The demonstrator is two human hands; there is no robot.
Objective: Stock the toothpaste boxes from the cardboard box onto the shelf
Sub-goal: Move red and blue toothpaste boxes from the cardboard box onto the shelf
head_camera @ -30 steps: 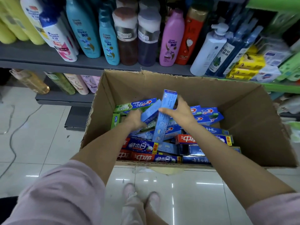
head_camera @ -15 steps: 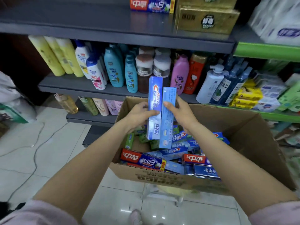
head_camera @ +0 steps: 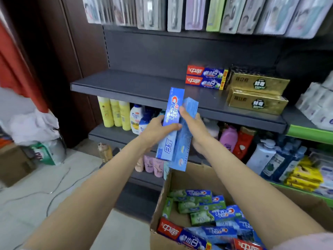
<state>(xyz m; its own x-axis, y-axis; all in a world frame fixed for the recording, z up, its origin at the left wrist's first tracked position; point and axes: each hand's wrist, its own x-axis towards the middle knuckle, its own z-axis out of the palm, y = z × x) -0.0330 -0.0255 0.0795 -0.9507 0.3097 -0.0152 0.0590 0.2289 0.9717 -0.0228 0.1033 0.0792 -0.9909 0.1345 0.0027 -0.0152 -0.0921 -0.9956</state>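
My left hand [head_camera: 158, 129] grips a blue Crest toothpaste box [head_camera: 172, 112] held upright, just below the front edge of the dark grey shelf [head_camera: 129, 85]. Beside it, my right hand [head_camera: 193, 127] holds a second light-blue toothpaste box [head_camera: 182, 150], also upright and touching the first. The open cardboard box [head_camera: 182, 179] sits below at the lower right, with several blue, green and red toothpaste boxes [head_camera: 212, 213] lying inside. On the shelf stand two stacked red-and-blue toothpaste boxes [head_camera: 205, 77] and two gold boxes [head_camera: 257, 92].
Shampoo and lotion bottles [head_camera: 115, 114] fill the shelf underneath. Packaged toothbrushes [head_camera: 198, 13] hang above. White packs [head_camera: 317, 105] sit on the green shelf at right. A plastic bag [head_camera: 36, 127] and a cable [head_camera: 54, 188] lie on the tiled floor at left.
Both hands lifted the two blue boxes out of the cardboard box and up toward the grey shelf. The view tilted upward with them.
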